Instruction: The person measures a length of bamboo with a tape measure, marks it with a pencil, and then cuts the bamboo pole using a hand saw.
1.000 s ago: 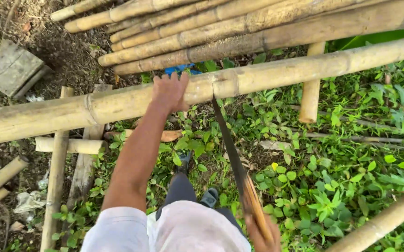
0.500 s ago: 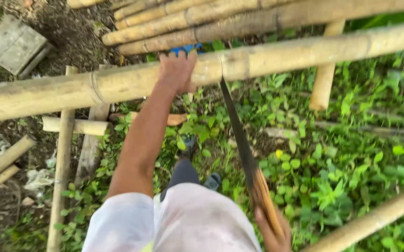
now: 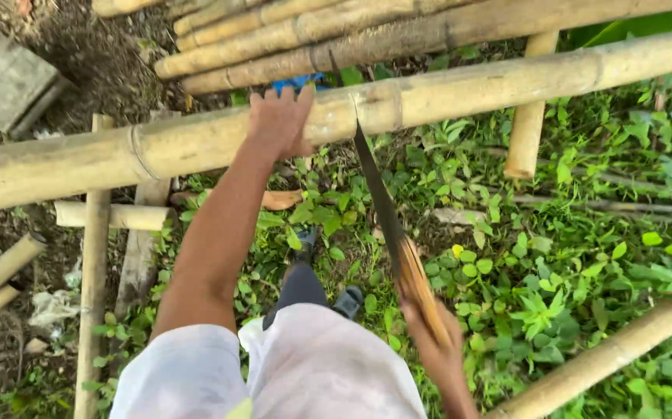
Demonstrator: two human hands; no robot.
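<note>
A thick bamboo pole (image 3: 460, 89) lies across the view on low bamboo supports. My left hand (image 3: 278, 120) presses flat on top of it, fingers spread. My right hand (image 3: 437, 349) grips the wooden handle of a long dark-bladed saw (image 3: 378, 194). The blade slants up from the handle, and its tip rests against the pole just right of my left hand. My leg in white shorts and a dark shoe (image 3: 305, 244) stand below the pole among green plants.
More bamboo poles (image 3: 312, 35) are stacked beyond the main one. Short bamboo posts (image 3: 526, 124) and a thin upright pole (image 3: 91, 295) stand around. Another pole (image 3: 599, 361) lies at the lower right. A flat grey slab (image 3: 6, 77) sits at the upper left on bare soil.
The view has shifted slightly. The saw blade has slid up along the pole's cut point and my right hand has moved with it. My left hand stays on the pole.
</note>
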